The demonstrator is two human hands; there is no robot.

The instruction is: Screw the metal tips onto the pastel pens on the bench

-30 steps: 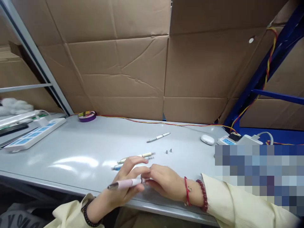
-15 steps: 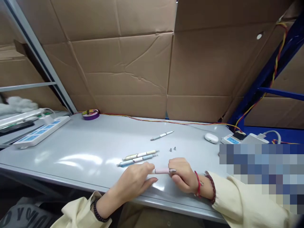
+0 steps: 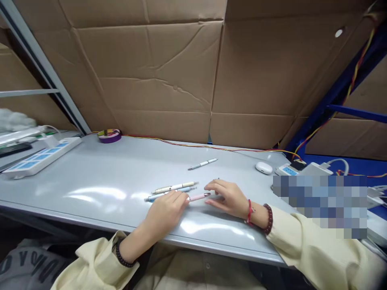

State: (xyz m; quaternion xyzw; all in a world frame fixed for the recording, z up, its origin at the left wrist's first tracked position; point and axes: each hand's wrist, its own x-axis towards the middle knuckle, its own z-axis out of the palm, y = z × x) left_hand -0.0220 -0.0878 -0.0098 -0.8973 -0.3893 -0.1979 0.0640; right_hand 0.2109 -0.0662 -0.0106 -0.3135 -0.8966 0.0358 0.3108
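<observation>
My left hand is closed over a pink pen, whose pink end with a dark metal tip sticks out to the right. The pen is low at the table surface, beside a blue-and-white pen and a cream pen. The hand covers part of the blue pen. Just right of the pink pen's tip, my right hand has its fingers apart and nothing visible in them. Two small grey pieces seen earlier are mostly hidden behind its fingers. A white pen with a grey grip lies farther back.
A white earbud case and power strip are at the right. A tape roll and another power strip are at the left. Red and yellow wires run along the back, below cardboard.
The pink pen has moved from between both hands down beside the other pens, with my left hand. My right hand has left it, spread its fingers and moved toward the small grey pieces.
</observation>
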